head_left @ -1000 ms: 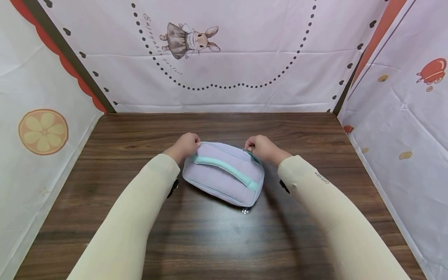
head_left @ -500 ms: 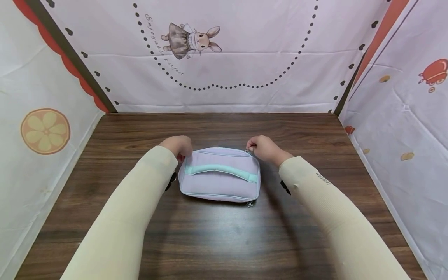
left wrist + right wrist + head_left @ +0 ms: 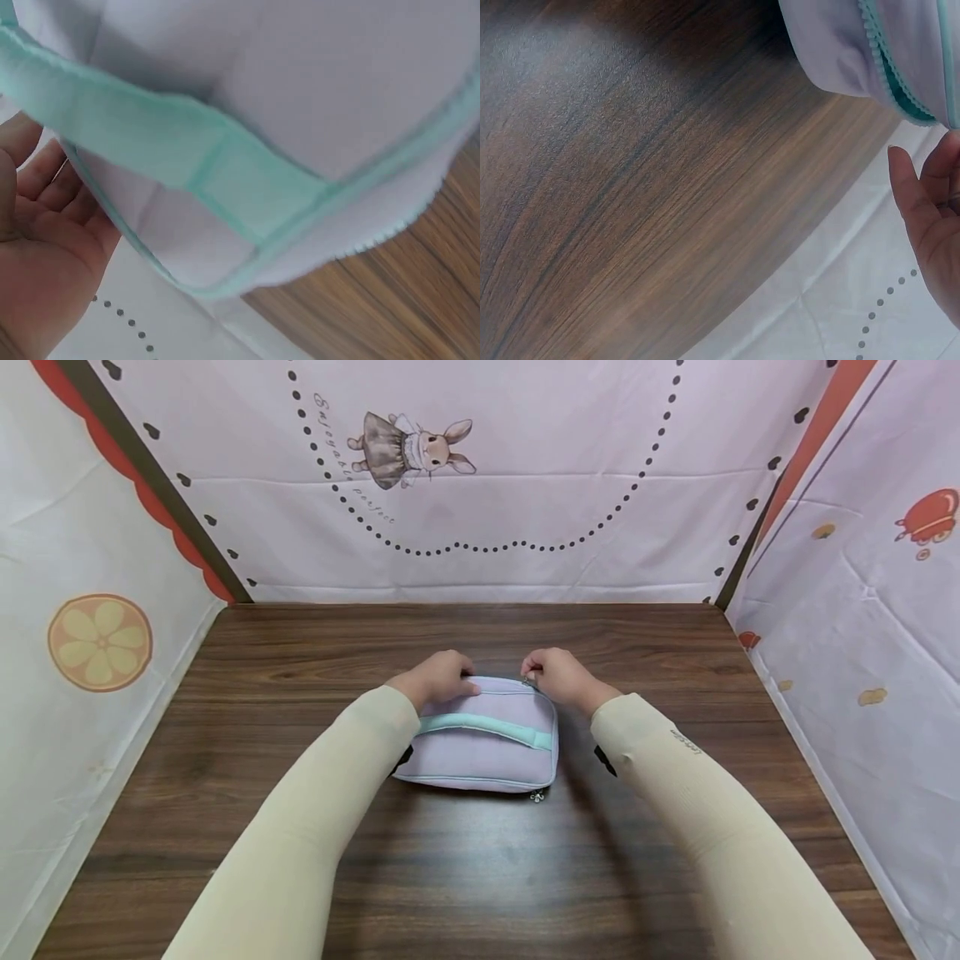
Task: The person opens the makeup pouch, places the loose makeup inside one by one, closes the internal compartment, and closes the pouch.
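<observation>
A lilac zippered bag [image 3: 480, 756] with mint piping lies on the table in the head view, its mint carry handle [image 3: 480, 722] running across the top. My left hand [image 3: 438, 678] grips the bag's far edge, thumb on top and fingers behind; the left wrist view shows the hand [image 3: 56, 232] beside the handle strap [image 3: 150, 139]. At the far right corner my right hand [image 3: 562, 677] pinches the zipper pull [image 3: 528, 682]. In the right wrist view, the zipper teeth [image 3: 881, 64] are parted beside the right hand [image 3: 937, 217].
The dark wood table [image 3: 480, 877] extends around the bag. A flower-shaped silver zipper charm [image 3: 537, 796] hangs at the bag's near right corner. White printed cloth [image 3: 525, 510] walls the back and both sides.
The bag has turned straighter on the table. My left hand let go near its left corner, dipped to the left side, then moved right along the far edge. My right hand stays at the zipper.
</observation>
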Tool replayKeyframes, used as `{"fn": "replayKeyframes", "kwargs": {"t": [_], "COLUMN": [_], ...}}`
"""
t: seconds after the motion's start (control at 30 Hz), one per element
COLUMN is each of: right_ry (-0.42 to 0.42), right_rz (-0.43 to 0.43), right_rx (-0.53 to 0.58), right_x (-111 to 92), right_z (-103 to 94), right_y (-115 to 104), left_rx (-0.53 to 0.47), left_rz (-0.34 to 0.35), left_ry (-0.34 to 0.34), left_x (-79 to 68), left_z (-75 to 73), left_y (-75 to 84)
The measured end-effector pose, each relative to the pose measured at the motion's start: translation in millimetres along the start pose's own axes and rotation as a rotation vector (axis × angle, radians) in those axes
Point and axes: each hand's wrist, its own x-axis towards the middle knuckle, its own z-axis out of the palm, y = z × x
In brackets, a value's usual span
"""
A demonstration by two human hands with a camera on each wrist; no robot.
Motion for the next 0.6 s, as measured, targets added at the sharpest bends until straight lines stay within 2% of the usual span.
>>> {"fn": "replayKeyframes", "kwargs": {"t": [0.1, 0.33, 0.6], "right_ry": [0.000, 0.009, 0.013], "right_rz": [0.000, 0.013, 0.042], "right_rx": [-0.003, -0.002, -0.005], "right_x": [1.1, 1.7, 0.3], "right_z": [0.8, -0.9, -5.7], "right_y": [-0.3, 1.2, 7.5], "left_rx": [0.009, 0.104, 0.057], "left_rz": [0.015, 0.024, -0.036], "left_ry": [0.011, 0.032, 0.068], "left_x": [1.9, 1.6, -0.1], "left_z": [2.6, 5.0, 0.7], "left_y": [5.7, 11.7, 5.7]}}
